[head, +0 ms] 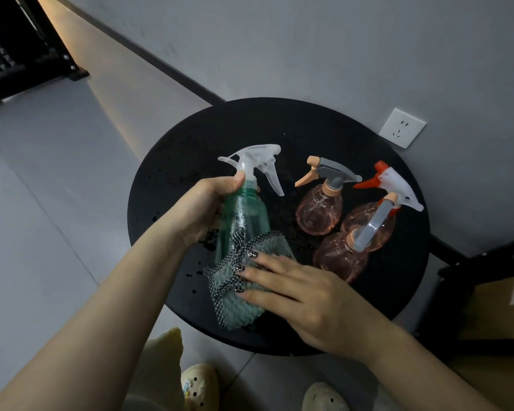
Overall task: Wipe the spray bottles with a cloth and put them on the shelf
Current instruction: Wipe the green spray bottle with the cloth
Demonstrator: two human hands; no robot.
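Note:
My left hand (204, 206) grips a green translucent spray bottle (244, 218) with a clear white trigger head, holding it near the neck above a round black table (279, 129). My right hand (291, 295) presses a grey-green cloth with a checked border (235, 304) around the bottle's lower part. Three pink translucent spray bottles stand on the table to the right: one with an orange and grey head (319, 213), one with a red and white head (371, 218), and a nearer one with a grey head (339, 259).
The table stands against a grey wall with a white socket (402, 127). A black shelf unit (15, 46) is at the far left on the floor. A dark frame and a cardboard box (499, 307) sit at the right. My feet in pale clogs (199, 387) are below.

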